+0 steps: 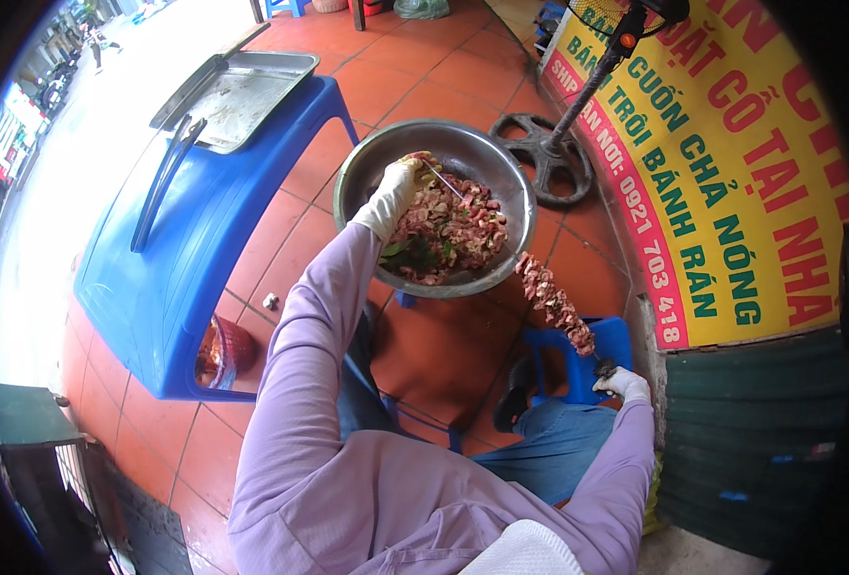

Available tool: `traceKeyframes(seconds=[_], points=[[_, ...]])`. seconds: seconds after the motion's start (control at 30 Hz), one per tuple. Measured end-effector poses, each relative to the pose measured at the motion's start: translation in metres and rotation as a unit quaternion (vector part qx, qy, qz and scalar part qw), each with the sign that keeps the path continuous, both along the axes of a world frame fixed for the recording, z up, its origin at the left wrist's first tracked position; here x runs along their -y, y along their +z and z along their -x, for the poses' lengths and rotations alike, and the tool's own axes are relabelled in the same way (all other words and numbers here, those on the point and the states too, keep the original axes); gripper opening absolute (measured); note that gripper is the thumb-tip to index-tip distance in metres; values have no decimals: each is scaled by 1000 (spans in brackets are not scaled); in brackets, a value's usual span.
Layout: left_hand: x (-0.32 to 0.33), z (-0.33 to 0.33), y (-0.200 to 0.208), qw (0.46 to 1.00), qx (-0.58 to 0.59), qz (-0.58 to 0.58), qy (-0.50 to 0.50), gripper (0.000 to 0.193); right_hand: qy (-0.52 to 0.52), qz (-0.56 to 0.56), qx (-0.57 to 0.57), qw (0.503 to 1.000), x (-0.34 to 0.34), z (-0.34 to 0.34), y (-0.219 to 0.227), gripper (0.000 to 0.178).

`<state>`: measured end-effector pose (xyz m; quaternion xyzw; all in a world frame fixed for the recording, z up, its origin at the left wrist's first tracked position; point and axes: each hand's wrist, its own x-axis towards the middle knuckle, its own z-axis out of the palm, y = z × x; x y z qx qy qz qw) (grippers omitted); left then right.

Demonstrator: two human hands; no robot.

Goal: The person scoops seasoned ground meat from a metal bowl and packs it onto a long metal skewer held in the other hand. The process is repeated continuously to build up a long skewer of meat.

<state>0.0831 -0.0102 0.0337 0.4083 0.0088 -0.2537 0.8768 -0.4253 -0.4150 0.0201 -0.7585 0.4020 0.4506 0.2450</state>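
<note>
A wide steel bowl [514,177] holds a heap of chopped raw meat [463,240] with some green leaves. My left hand [398,190], in a whitish glove, reaches over its far left side, fingers closed on a piece of meat. Beside those fingers shows a thin metal rod [444,180]; whether it belongs to the skewer is unclear. Low on the right, my gloved right hand [626,383] is closed round the dark handle end of a skewer [556,309]. Packed meat covers that skewer, which slants up toward the bowl's right rim.
Left of the bowl stands a blue plastic table [180,278] bearing a metal tray [252,101] and tongs [164,182]. A red basket [228,353] is beneath it. A blue stool [602,343] stands by my right hand. A round-based stand [544,163] and a yellow sign [702,172] border the right.
</note>
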Motion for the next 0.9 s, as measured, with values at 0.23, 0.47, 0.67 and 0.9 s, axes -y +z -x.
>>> traceKeyframes(seconds=[0.23,0.47,0.67,0.9], points=[[-8,-4,1,923,300,-238,42,20,13,-3,18,1000,-5,-4,13,31],[3,8,-6,821,400,-380,146,23,-16,28,-22,999,-10,-5,16,33],[4,7,-9,870,331,-313,189,19,-5,40,-15,999,-15,-14,18,30],[16,5,-13,988,53,52,137,16,-21,29,-23,999,-14,-5,16,30]])
